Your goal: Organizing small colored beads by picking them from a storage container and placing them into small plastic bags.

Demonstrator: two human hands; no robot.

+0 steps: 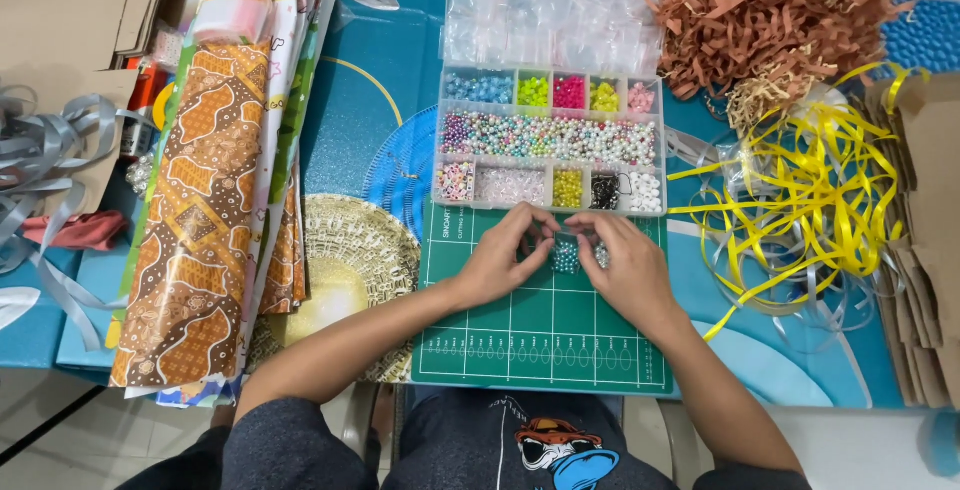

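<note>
- We see our left hand [497,258] and right hand [628,268] meeting over the green gridded cutting mat [540,335] on the worktop, just in front of the clear plastic compartment box of coloured beads [550,142].
- A small cluster of pale blue and silvery beads [567,255] lies between the two hands, touching or nearly touching both; it sits to the right of the left fingertips and to the left of the right ones, with no clear long axis.
- Both hands look pressed into a pinching grip at the cluster, though what each pinches, perhaps a thread, is too small for us to tell.
- Neither hand is clearly nearer.
- Loose yellow ribbon strands [810,190] lie to the right, rolled batik-patterned wrapping paper [215,180] to the left.
</note>
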